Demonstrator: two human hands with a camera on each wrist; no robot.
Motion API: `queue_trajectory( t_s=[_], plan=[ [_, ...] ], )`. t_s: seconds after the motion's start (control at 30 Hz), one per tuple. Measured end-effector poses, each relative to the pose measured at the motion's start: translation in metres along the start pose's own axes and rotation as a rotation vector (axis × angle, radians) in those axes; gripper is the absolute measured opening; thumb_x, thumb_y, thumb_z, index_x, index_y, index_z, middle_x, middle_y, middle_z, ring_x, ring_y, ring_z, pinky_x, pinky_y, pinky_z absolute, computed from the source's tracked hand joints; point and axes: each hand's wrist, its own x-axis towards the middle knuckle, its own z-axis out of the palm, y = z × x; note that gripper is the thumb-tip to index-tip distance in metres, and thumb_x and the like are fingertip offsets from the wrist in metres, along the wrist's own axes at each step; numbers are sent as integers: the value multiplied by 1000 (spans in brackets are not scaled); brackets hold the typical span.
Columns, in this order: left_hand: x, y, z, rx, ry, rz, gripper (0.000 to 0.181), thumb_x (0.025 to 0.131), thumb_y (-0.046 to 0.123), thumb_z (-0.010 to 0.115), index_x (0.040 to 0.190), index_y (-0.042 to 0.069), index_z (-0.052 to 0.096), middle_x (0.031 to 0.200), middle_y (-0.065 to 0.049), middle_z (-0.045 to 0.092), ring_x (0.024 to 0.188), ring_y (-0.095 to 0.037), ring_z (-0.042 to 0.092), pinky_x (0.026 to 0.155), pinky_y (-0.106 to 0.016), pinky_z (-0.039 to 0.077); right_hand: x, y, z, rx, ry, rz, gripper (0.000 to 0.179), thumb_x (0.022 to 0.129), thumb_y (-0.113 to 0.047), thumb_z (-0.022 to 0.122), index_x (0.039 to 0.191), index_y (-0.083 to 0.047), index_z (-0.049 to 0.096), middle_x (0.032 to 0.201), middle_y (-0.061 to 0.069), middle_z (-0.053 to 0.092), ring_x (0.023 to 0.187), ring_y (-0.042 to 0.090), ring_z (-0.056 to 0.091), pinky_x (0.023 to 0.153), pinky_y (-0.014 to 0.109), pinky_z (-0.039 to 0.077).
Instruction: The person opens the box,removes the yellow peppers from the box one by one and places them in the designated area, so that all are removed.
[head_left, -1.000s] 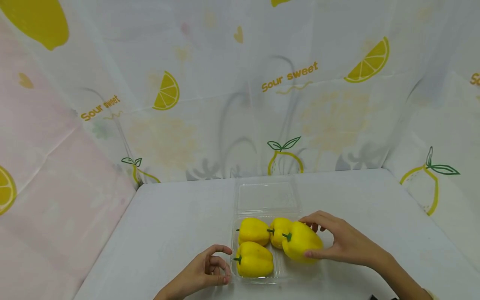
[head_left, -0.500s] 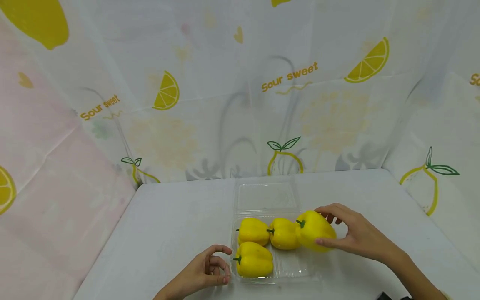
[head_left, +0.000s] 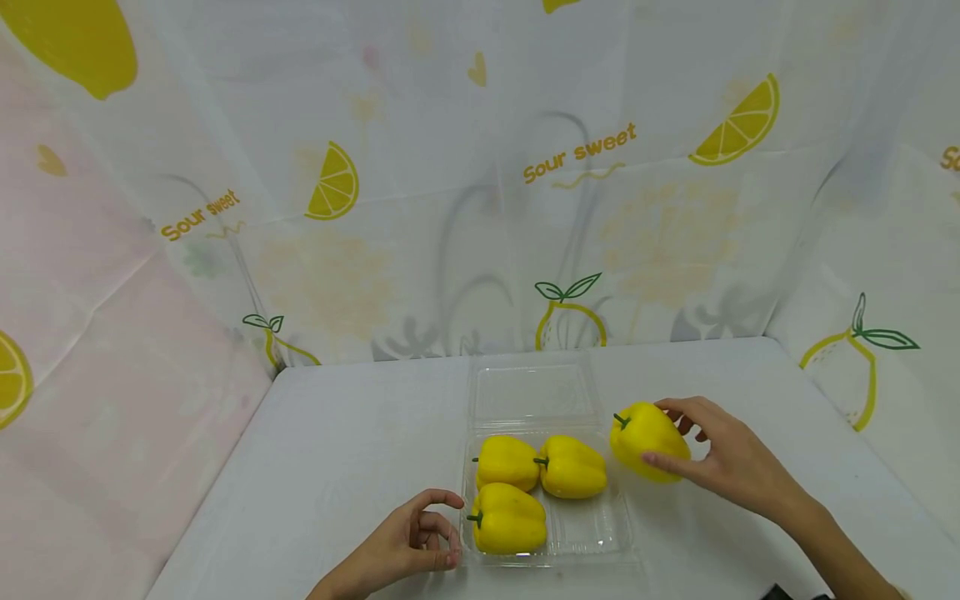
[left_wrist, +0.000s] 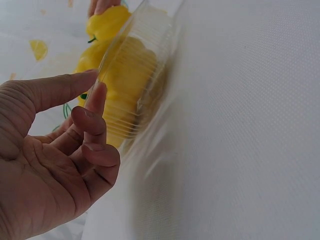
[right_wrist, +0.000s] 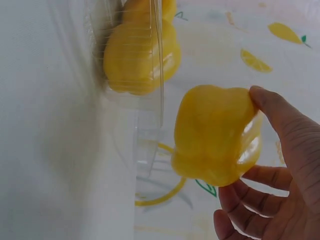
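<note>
My right hand [head_left: 731, 454] grips a yellow bell pepper [head_left: 647, 440] with a green stem, thumb on the near side and fingers behind it. In the right wrist view the held pepper [right_wrist: 217, 132] is up beside the container, apart from it. Three more yellow bell peppers [head_left: 508, 521] lie in a clear plastic clamshell container [head_left: 592, 540]: two on its left side, one at the back right. At the left edge, my left hand [left_wrist: 60, 145] pinches the container's rim between thumb and index finger, its other fingers curled loosely.
The container's clear lid [head_left: 534, 392] lies folded back on the white table [head_left: 360, 442] behind the peppers. A lemon-printed cloth [head_left: 465, 208] hangs behind the table and at both sides. Part of a small black object [head_left: 780, 593] shows at the bottom edge.
My right hand has carried its pepper right and away from me, from over the container to beyond its right edge. The back right pepper is now fully visible. My left hand stays put.
</note>
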Motion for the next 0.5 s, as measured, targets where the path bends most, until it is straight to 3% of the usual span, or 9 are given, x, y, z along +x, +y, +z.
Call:
queue_trajectory(
  t_s=[0.5],
  plan=[
    [-1,3,0,-1,6,-6,58,90,10,73,137,-4,40,99,-15,69,67,-10,56,66,-21,48,-3,7,1,-37,-77,247,62,82,-50,77,125,-9,61,109,6,63,88,20,58,67,36,47]
  ],
)
